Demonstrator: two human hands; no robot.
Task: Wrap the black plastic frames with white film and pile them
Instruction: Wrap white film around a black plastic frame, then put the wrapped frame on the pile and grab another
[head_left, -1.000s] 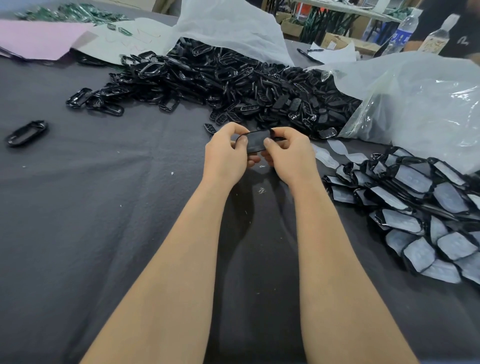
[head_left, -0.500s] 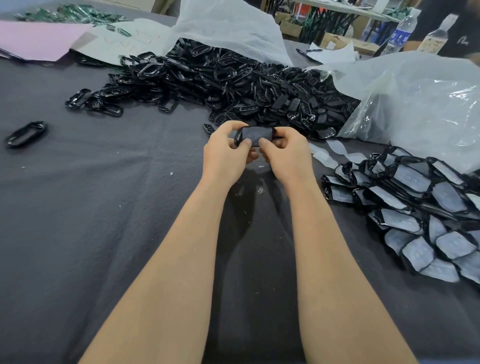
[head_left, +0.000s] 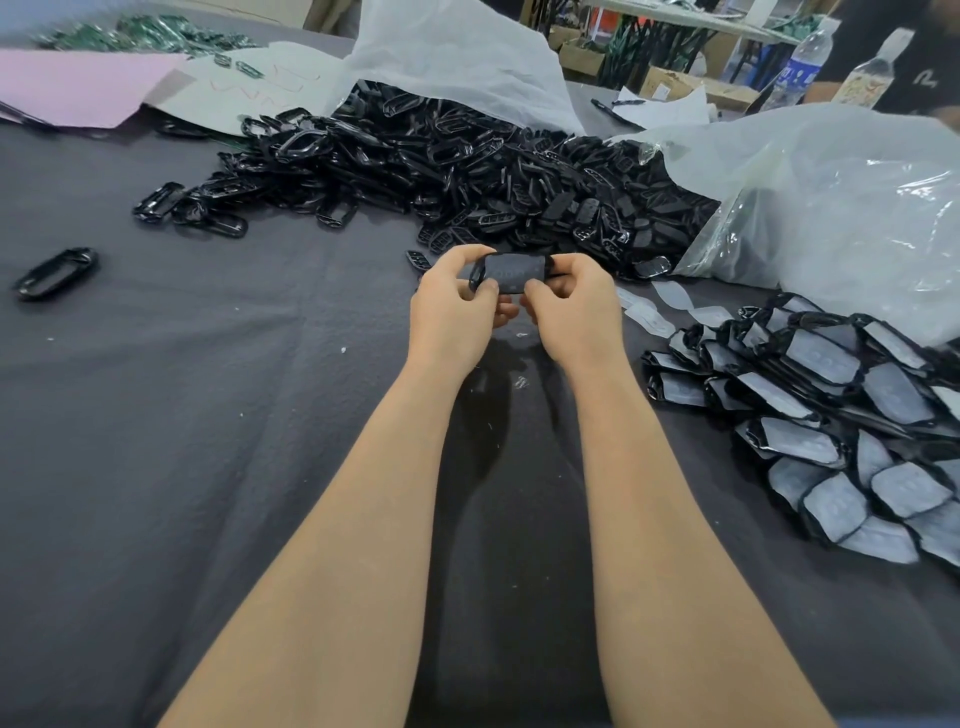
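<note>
Item: one black frame (head_left: 475, 274), held above the counter (head_left: 208, 415), grey-white film (head_left: 511, 271) laid over its face. Left hand (head_left: 457, 306): grasping the frame's left end, thumb on top, fingers curled beneath. Right hand (head_left: 571, 306): grasping the right end in the same way. Step judged in hand: pressing the film down and around the frame. How well the far edge is seated cannot be told. Beyond the frame: heap (head_left: 467, 171) of bare frames spilling from a bag (head_left: 457, 57). Right of the frame: spare film pieces (head_left: 670, 297) lying flat on the counter, then the pile (head_left: 831, 415) of wrapped frames, with a second bag (head_left: 857, 208) behind it. Far left of the frame: one stray frame (head_left: 54, 273), lying alone. Risks, as judgement: film set crooked or creased if the thumbs press unevenly, leaving black rim bare at one end. Film may lift again at the edges if let go before it is folded under. A thin frame may twist or slip from fingertip holds and drop into the heap just beyond it, where it would be hard to pick out again. Tossing the finished piece toward the pile could scatter the spare film or slide the loosely stacked wrapped frames toward the counter edge. The pile is already broad and uneven.
</note>
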